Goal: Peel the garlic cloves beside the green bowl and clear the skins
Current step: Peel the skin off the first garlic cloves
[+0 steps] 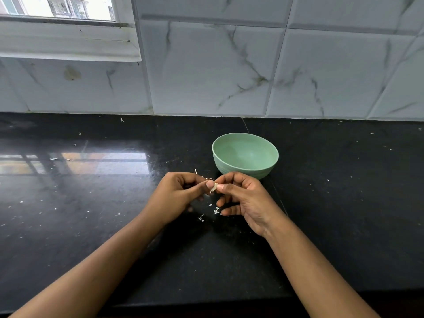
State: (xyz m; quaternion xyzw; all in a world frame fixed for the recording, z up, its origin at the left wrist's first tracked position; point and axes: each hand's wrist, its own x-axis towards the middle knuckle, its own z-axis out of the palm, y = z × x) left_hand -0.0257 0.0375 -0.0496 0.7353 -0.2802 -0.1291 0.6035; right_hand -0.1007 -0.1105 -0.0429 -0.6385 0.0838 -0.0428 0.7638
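Note:
A small pale garlic clove (215, 187) is pinched between the thumbs and fingertips of both hands, just in front of the green bowl (245, 166). My left hand (181, 196) holds it from the left and my right hand (241, 196) from the right, both raised a little above the black counter. Most of the clove is hidden by my fingers. White bits of garlic skin (214, 211) lie on the counter under my hands. The bowl looks empty inside.
The black stone counter (91, 203) is dotted with small skin flakes, mostly to the left. A marbled tile wall (252, 65) stands behind the bowl, and a window sill (68, 42) sits at the upper left. The counter's front edge runs along the bottom.

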